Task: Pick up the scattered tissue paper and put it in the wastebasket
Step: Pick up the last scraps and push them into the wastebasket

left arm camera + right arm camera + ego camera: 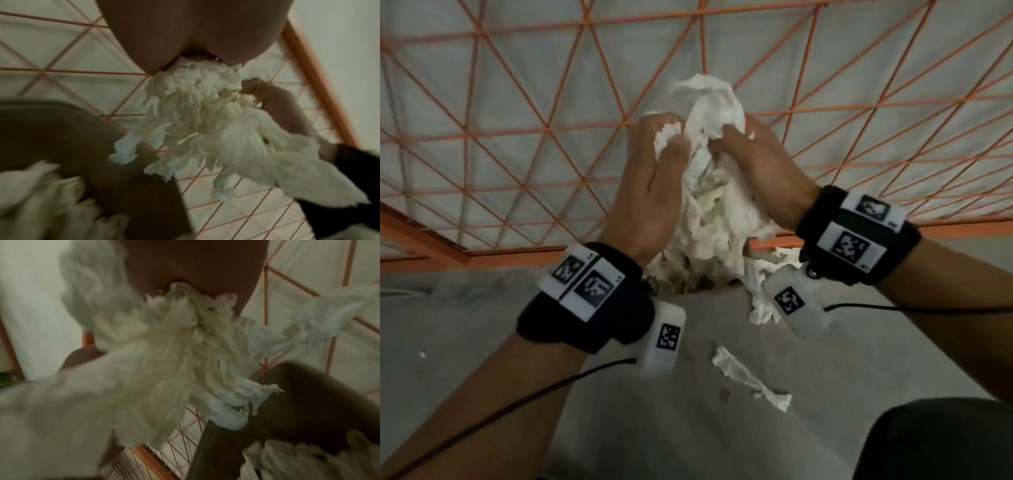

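A large wad of tissue paper is being gripped between the left hand and the right hand, fingers of both curled into it, above the orange wire wastebasket. Two further scraps are lying on the grey floor near the wastebasket's rim
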The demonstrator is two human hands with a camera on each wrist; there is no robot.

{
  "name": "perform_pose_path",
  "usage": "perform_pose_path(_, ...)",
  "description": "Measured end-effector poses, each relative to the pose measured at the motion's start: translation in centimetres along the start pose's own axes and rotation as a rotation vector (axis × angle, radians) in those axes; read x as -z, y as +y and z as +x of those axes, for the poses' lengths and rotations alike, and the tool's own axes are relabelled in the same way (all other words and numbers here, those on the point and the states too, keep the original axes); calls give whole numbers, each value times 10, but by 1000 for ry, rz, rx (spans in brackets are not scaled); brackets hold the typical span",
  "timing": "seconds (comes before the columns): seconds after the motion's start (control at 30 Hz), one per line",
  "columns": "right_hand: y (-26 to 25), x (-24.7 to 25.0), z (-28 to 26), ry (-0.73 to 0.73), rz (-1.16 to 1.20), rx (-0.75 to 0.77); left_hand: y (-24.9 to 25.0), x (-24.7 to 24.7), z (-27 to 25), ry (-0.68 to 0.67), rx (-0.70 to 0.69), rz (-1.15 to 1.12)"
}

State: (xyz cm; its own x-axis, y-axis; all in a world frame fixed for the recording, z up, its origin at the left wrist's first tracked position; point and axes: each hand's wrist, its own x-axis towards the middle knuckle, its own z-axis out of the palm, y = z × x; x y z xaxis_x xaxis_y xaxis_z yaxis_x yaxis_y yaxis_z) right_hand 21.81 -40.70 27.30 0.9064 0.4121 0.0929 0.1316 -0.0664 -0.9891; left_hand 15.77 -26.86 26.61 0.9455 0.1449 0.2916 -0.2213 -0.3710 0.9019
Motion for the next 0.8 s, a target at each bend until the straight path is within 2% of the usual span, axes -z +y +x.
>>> perform_pose_path(0.1,27,-26,8,-106,-34,-115,-43,3,-11,-35,91,174)
perform_pose_path(0.2,61,-37,6,-123,-140,-233,-75,4,-22,-107,42,334)
perform_pose_path(0.27,76,-37,3,-271,-325,-298,-89,6,-27,-284,90,421)
perform_pose_path(0.33,78,-34,0,-419,-516,-308,-96,11,-29,-488,178,569)
perform_pose_path(0.37,78,-31,0,-464,-588,-289,-96,15,-30,-545,200,620)
perform_pose_path(0.43,69,-27,1,-472,-705,-187,-91,22,-30,-553,173,646)
perform_pose_path(0.5,53,-22,-1,-458,-716,-106,-77,27,-31,-490,103,613)
perform_pose_path(0.57,42,-15,-2,-440,-739,-58,-65,26,-34,-448,39,541)
perform_pose_path(0.6,37,-11,-4,-424,-796,-53,-60,23,-35,-472,34,510)
perform_pose_path(0.7,36,1,-8,-494,-1007,-128,-60,7,-35,-689,199,451)
perform_pose_path(0.8,48,-6,-14,-713,-1188,-161,-80,-10,-31,-934,264,633)
